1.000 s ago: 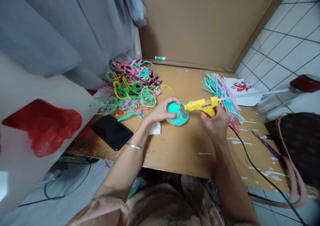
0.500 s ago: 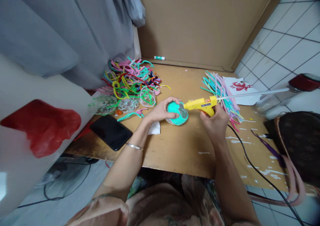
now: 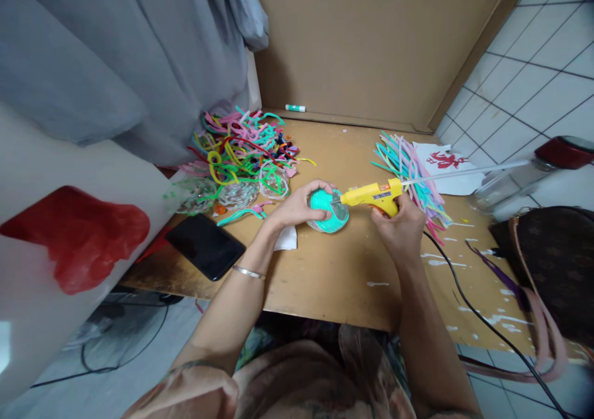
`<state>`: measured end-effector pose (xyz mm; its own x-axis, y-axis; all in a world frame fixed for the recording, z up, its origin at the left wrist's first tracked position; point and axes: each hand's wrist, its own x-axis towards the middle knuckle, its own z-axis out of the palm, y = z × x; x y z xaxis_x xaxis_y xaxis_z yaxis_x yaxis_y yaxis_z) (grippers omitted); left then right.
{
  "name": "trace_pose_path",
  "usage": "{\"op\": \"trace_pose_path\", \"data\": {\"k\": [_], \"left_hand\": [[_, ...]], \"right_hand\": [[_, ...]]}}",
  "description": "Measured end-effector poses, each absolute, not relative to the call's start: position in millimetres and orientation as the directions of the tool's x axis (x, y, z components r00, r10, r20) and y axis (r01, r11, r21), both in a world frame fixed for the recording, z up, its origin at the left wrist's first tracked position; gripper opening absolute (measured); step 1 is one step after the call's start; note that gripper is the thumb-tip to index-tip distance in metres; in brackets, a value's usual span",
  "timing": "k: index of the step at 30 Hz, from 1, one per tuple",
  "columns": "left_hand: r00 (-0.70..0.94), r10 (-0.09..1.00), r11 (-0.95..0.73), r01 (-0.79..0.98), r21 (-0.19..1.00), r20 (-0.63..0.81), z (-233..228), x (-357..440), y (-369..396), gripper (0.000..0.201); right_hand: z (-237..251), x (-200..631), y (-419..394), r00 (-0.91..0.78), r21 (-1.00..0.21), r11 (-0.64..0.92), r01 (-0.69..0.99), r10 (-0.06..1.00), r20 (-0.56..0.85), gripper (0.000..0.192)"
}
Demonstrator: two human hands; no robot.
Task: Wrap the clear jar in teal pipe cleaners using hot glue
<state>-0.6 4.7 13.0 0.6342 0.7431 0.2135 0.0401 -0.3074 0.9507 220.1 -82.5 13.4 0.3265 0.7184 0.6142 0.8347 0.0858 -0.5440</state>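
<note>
Left hand (image 3: 297, 207) gripping teal bowl (image 3: 327, 211), right hand (image 3: 398, 224) clutching glue gun (image 3: 374, 194), nozzle touching bowl's rim.

Teal-wrapped clear cup (image 3: 327, 212) lies tilted on table w/ yellow glue gun (image 3: 374, 194) nozzle at rim.

Soft even daylight, sharp centre, warped edges

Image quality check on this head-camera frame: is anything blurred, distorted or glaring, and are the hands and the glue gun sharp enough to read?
Head view: even, soft light, no hard glare. The left hand on the teal ball and the right hand gripping the yellow glue gun are sharp. Wide-angle bending curves the wall tiles; the white panel and brown bag at the edges are smeared.
</note>
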Motion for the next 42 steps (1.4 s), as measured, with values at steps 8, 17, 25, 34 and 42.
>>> {"op": "trace_pose_path", "data": {"k": [8,17,25,34,42], "left_hand": [[0.631,0.746,-0.297,0.027,0.954,0.214,13.1,-0.2,4.5,0.047],[0.637,0.74,-0.304,0.031,0.952,0.216,13.0,-0.1,4.9,0.047],[0.639,0.736,-0.306,0.017,0.952,0.225,10.3,-0.4,6.4,0.047],[0.638,0.741,-0.309,0.045,0.95,0.21,12.9,-0.5,4.9,0.047],[0.632,0.746,-0.317,0.057,0.947,0.212,11.5,-0.4,5.7,0.049]], "right_hand": [[14.4,219.1,-82.6,0.322,-0.543,0.097,0.834,0.714,0.622,0.032],[15.3,219.2,-82.3,0.322,-0.548,0.099,0.83,0.717,0.618,0.03],[18.1,221.5,-84.6,0.308,-0.555,0.091,0.827,0.753,0.582,0.028],[16.7,217.1,-83.2,0.317,-0.554,0.093,0.827,0.738,0.596,0.032],[12.6,215.9,-78.3,0.44,-0.614,-0.065,0.787,0.756,0.484,0.036]]}}
